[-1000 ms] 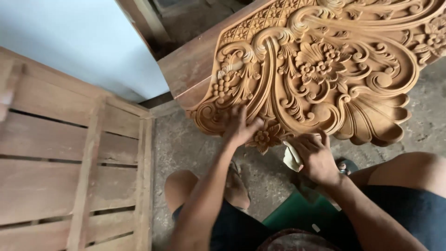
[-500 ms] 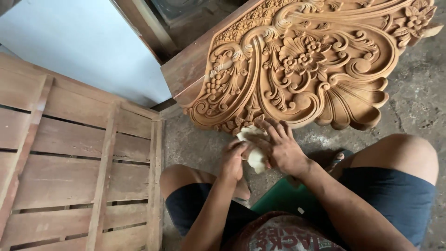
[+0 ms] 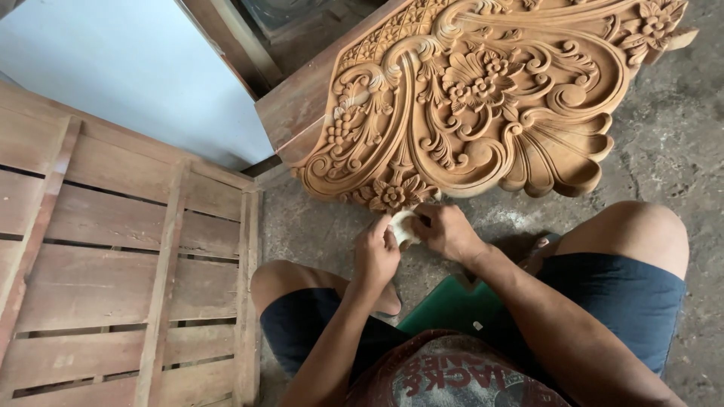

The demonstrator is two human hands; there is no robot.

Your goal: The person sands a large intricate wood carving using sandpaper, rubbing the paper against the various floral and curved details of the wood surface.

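Seated low on a green stool (image 3: 452, 305), knees spread, with a carved wooden panel (image 3: 483, 98) leaning on the concrete floor (image 3: 679, 151) just beyond the feet. Tilted back against a wooden frame (image 3: 290, 113) behind it, so the carved face turns up toward the eyes and the lower edge comes within easy reach. Both hands brought together below the panel's near edge, just under a small carved flower. Left hand (image 3: 377, 252) curled shut around a pale scrap of sandpaper (image 3: 402, 226) (could be a cloth; too small and too covered to tell), thumb side up. Right hand (image 3: 446, 230) pinched closed on the same scrap from the other side, fingers folded over it, as if to fold or reshape it between the two grips. Scrap held clear of the carving, near but not touching it. Wooden pallet (image 3: 113, 264) lying flat to the left, well apart from the hands. White board (image 3: 128, 68) propped at the far left, behind the pallet. Dark shorts and a printed shirt nearest the camera.
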